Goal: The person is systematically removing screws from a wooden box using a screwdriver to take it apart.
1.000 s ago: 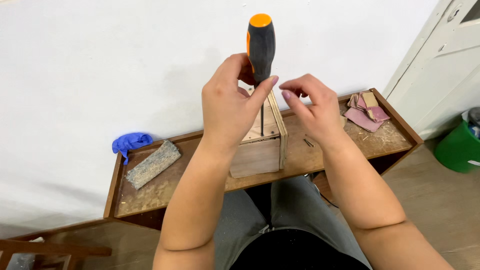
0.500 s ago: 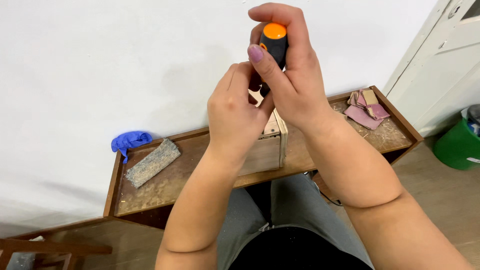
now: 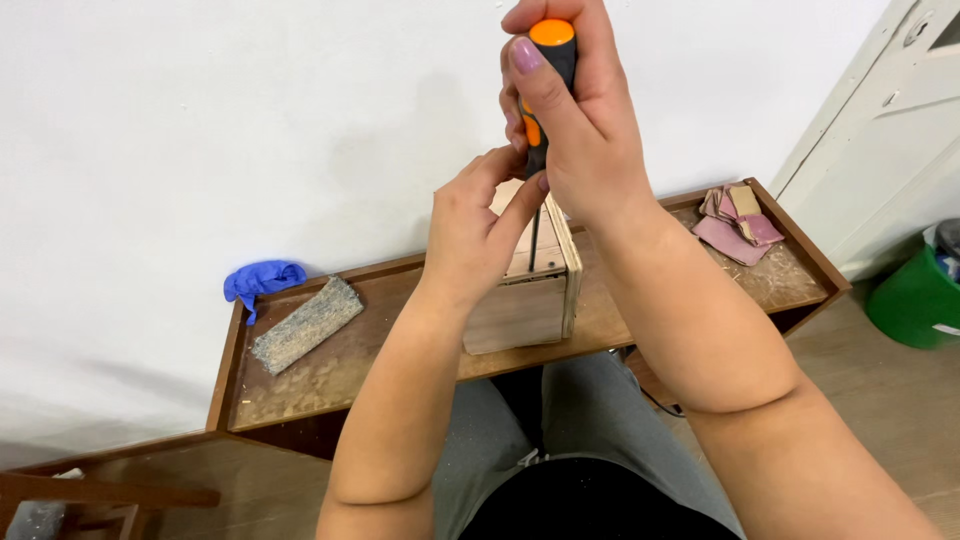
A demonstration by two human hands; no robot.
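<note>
The screwdriver (image 3: 541, 90) stands straight over the wooden box (image 3: 522, 300). The right hand (image 3: 575, 120) squeezes its handle while the left hand (image 3: 475, 235) pinches its shaft. I think it should stay upright.

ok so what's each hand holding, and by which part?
Right hand wraps the screwdriver by its black-and-orange handle, near the top. Left hand rests on the wooden box with fingers by the screwdriver's shaft; a firm grip cannot be told.

I see bright, even, soft light, with no glare. Behind my fingers (image 3: 520, 85) a faint grey shadow falls on the white wall (image 3: 200, 120). Focus is sharp around the fingers and on the surface (image 3: 330, 370) below them; straight lines bow slightly toward the frame edges.
</note>
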